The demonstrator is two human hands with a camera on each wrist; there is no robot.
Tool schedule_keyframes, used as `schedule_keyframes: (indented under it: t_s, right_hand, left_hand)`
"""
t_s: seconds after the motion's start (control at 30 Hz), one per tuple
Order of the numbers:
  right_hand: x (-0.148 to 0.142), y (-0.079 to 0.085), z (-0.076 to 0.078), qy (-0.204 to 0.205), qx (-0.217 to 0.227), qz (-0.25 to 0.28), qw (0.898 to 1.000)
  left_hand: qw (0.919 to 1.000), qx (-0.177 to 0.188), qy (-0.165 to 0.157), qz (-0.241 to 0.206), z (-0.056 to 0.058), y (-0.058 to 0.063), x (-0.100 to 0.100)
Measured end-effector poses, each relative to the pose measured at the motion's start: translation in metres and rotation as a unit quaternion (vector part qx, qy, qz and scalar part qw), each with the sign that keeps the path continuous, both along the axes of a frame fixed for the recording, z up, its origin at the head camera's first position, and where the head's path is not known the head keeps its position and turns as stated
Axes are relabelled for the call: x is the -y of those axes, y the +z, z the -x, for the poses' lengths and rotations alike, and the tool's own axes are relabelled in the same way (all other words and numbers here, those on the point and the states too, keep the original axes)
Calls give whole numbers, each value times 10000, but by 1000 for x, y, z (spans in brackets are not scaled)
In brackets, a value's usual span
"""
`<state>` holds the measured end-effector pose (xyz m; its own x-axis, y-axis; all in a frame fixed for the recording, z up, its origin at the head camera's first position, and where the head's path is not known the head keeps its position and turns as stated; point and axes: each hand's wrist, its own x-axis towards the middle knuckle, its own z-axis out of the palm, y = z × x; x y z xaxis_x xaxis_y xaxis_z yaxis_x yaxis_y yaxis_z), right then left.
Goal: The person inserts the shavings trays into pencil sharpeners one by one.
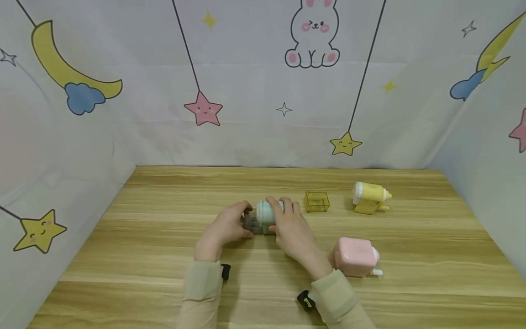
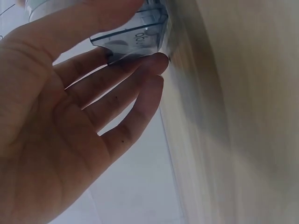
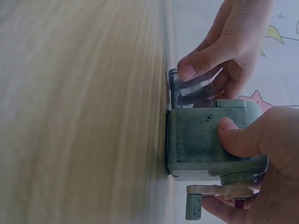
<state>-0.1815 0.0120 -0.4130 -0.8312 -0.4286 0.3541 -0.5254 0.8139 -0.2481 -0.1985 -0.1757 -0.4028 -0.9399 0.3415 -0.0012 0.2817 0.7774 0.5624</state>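
A mint-green hand-crank pencil sharpener [image 3: 196,140] stands on the wooden table, its crank [image 3: 210,190] on the side away from the left hand. My right hand [image 1: 292,230] grips the sharpener's body, with the thumb on one side, as the right wrist view shows. The clear shavings drawer [image 3: 194,91] sticks out of the sharpener's other end. My left hand [image 1: 226,226] holds this drawer between thumb and fingers. In the left wrist view, the drawer [image 2: 135,39] is partly covered by the left hand [image 2: 70,107].
A loose yellow see-through drawer [image 1: 317,202] lies behind the right hand. Farther right stands a yellow pencil sharpener [image 1: 370,196]. A pink pencil sharpener [image 1: 355,256] stands close beside the right forearm. Printed cloth walls enclose the table [image 1: 135,237] at the back and sides.
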Motion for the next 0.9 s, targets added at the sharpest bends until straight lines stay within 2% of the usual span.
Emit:
schedule_keyframes:
  t_s: [0.47, 0.73, 0.9]
  right_hand:
    - [0, -1, 0, 33, -146, 14, 9999]
    - [0, -1, 0, 24, -153, 45, 9999]
    - [0, -1, 0, 21, -165, 38, 9999]
  left_hand:
    - [9998, 154, 77, -110, 0, -1, -8]
    - [9998, 1, 65, -175, 1, -2, -13]
    - [9995, 128, 106, -265, 0, -3, -13]
